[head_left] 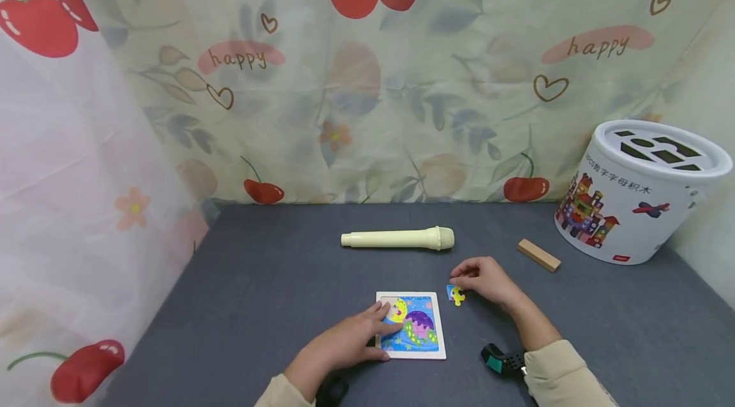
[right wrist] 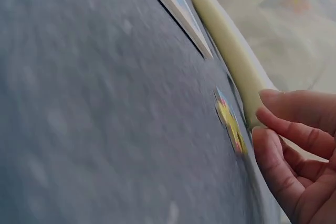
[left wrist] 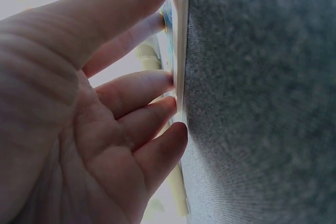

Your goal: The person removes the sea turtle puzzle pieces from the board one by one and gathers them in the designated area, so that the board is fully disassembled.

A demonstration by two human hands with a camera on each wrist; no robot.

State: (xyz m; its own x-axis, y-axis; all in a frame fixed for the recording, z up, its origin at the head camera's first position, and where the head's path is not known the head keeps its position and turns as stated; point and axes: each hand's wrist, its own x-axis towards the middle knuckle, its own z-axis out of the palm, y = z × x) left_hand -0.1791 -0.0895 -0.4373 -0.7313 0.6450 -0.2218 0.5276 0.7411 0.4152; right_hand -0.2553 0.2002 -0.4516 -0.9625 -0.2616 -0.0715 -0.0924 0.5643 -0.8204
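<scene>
A square jigsaw puzzle in a white frame [head_left: 441,337] lies on the dark table, its picture showing a yellow and purple creature on blue. My left hand [head_left: 350,338] rests on the left side of it, index finger extended over the picture and thumb at the near left corner. In the left wrist view, the other fingertips [left wrist: 164,80] line the frame's edge [left wrist: 180,35]. A small yellow and blue puzzle piece [head_left: 456,295] lies right of the frame. Beside it hovers my right hand [head_left: 488,281], fingers loosely bent; the right wrist view shows the piece [right wrist: 230,121] apart from the fingertips.
A pale yellow toy microphone [head_left: 396,239] lies behind the puzzle. A wooden block [head_left: 538,255] is toward the back right, near a large white bucket [head_left: 637,203] with a slotted lid. A black and green strap [head_left: 502,360] lies by the right sleeve. A printed curtain [head_left: 367,107] hangs behind.
</scene>
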